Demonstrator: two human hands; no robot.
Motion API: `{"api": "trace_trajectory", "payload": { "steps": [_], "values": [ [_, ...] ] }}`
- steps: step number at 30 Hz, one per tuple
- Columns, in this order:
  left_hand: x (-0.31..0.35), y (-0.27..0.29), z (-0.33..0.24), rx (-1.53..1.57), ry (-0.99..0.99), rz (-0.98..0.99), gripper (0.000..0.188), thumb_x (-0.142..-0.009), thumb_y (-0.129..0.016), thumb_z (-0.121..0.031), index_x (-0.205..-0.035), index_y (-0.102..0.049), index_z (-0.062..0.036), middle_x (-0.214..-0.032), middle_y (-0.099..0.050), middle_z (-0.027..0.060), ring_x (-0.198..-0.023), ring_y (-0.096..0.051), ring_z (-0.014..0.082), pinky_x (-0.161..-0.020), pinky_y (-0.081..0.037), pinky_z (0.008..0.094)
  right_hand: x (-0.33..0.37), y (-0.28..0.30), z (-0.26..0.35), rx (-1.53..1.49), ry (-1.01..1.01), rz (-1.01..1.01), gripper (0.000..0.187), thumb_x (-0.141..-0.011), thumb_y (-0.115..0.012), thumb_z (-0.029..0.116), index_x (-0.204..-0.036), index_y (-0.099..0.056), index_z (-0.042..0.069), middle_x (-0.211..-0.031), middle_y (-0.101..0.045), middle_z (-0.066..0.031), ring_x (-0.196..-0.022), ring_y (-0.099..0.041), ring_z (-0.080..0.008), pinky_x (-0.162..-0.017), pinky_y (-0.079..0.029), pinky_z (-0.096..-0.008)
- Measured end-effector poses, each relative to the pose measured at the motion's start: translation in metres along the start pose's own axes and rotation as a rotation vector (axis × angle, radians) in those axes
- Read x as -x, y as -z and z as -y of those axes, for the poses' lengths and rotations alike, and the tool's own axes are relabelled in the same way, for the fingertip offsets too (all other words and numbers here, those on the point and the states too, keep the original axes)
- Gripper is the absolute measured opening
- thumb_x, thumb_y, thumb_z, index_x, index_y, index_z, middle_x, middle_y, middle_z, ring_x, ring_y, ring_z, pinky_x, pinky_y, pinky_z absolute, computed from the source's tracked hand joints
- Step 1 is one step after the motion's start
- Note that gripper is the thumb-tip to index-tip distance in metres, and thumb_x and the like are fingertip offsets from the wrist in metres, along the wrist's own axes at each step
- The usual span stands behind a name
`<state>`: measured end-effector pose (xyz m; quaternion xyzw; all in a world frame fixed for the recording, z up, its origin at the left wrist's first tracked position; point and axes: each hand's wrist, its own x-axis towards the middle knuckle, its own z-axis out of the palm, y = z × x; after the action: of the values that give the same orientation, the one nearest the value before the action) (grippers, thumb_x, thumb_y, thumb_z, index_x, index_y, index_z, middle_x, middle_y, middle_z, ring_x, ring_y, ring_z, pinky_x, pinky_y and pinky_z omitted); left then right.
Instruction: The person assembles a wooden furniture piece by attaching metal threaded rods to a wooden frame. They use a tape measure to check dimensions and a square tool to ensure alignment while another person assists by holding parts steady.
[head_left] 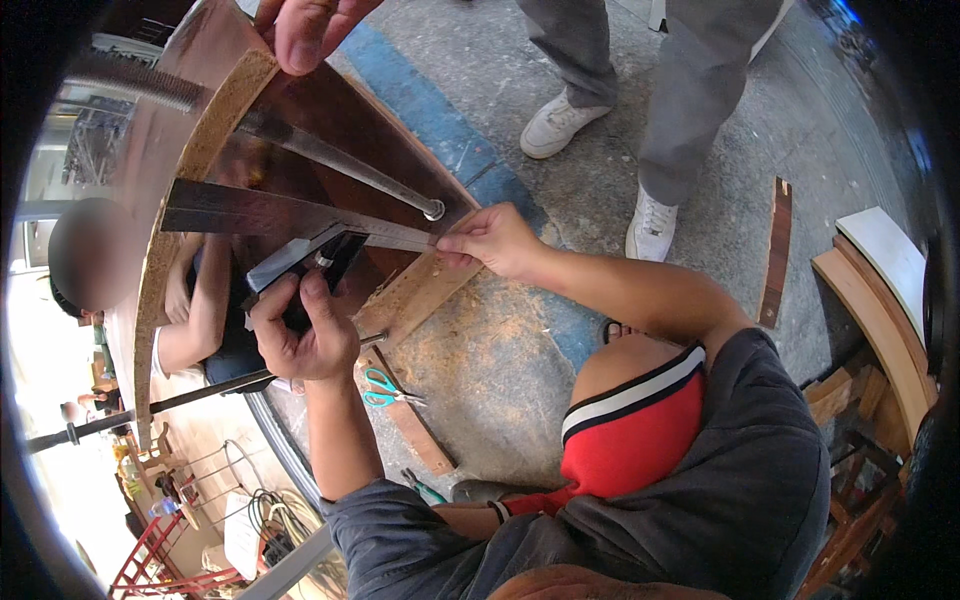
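Observation:
My left hand (306, 335) grips what looks like a tape measure (300, 260) with a grey and black case. A pale metal blade (390, 234) runs from it toward my right hand (495, 242), whose fingertips pinch its end beside the edge of a wooden piece. Both hands are by a dark brown wooden structure (330, 130), which has a curved board with a raw chipboard edge (160, 260). A metal rod (340, 160) crosses it above the blade, and a dark flat bar (235, 212) lies to the left. Another person's hand (305, 40) touches the top of the curved board.
Teal-handled scissors (385, 388) lie by a wood strip (425, 440), with pliers (425, 487) closer to me. A person in grey trousers (690, 100) stands ahead; another person (200, 300) is behind the curved board. Curved wooden pieces (875, 310) are stacked at right. Sawdust covers the floor.

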<state>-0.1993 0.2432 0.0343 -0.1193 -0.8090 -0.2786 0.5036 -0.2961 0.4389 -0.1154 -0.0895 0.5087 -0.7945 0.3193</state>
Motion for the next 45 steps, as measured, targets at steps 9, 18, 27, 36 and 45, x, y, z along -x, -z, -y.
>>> {"api": "trace_trajectory", "payload": {
  "steps": [9,18,27,36,45],
  "values": [
    [-0.003,-0.004,-0.006,0.1,0.122,-0.012,0.017,-0.097,-0.073,-0.006,-0.101,-0.061,0.0041,-0.094,-0.073,0.0176,-0.078,-0.067,0.0196,-0.074,-0.057,0.0301,-0.001,-0.002,-0.008,-0.025,0.064,-0.026,0.019,-0.092,-0.081,0.011,-0.096,-0.075,-0.007,-0.083,-0.076,-0.0129,-0.071,-0.072,-0.0159,-0.066,-0.06,-0.0277],
    [0.001,0.002,0.013,0.004,0.008,0.04,0.014,-0.099,-0.07,-0.005,-0.1,-0.059,0.0027,-0.092,-0.068,0.016,-0.072,-0.063,0.0173,-0.058,-0.055,0.0286,-0.004,0.003,-0.01,-0.02,0.104,0.009,0.017,-0.092,-0.08,0.009,-0.095,-0.076,-0.008,-0.083,-0.076,-0.0131,-0.071,-0.071,-0.0154,-0.065,-0.058,-0.0282],
    [-0.012,0.0,0.019,0.021,-0.068,0.051,0.017,-0.098,-0.073,-0.009,-0.096,-0.062,0.0041,-0.091,-0.07,0.0154,-0.079,-0.065,0.0177,-0.073,-0.055,0.0292,-0.013,0.007,-0.019,0.063,0.153,-0.006,0.016,-0.092,-0.08,0.01,-0.097,-0.078,-0.006,-0.084,-0.077,-0.0116,-0.074,-0.072,-0.0129,-0.068,-0.059,-0.0266],
    [-0.011,0.0,0.014,0.002,-0.035,0.069,0.015,-0.094,-0.076,-0.006,-0.094,-0.065,0.0041,-0.092,-0.072,0.0127,-0.082,-0.065,0.0163,-0.081,-0.053,0.029,-0.006,0.002,-0.019,0.048,0.161,-0.027,0.014,-0.094,-0.079,0.01,-0.096,-0.079,-0.004,-0.084,-0.078,-0.0112,-0.075,-0.073,-0.0133,-0.07,-0.059,-0.0261],
    [-0.02,-0.002,0.009,0.003,-0.048,0.039,0.017,-0.09,-0.081,-0.009,-0.091,-0.067,0.0004,-0.082,-0.074,0.0117,-0.071,-0.068,0.015,-0.067,-0.053,0.0265,-0.007,0.002,-0.022,0.069,0.208,-0.02,0.015,-0.095,-0.078,0.012,-0.094,-0.079,-0.004,-0.082,-0.077,-0.0095,-0.071,-0.07,-0.0112,-0.067,-0.057,-0.0252]
  ]
}}
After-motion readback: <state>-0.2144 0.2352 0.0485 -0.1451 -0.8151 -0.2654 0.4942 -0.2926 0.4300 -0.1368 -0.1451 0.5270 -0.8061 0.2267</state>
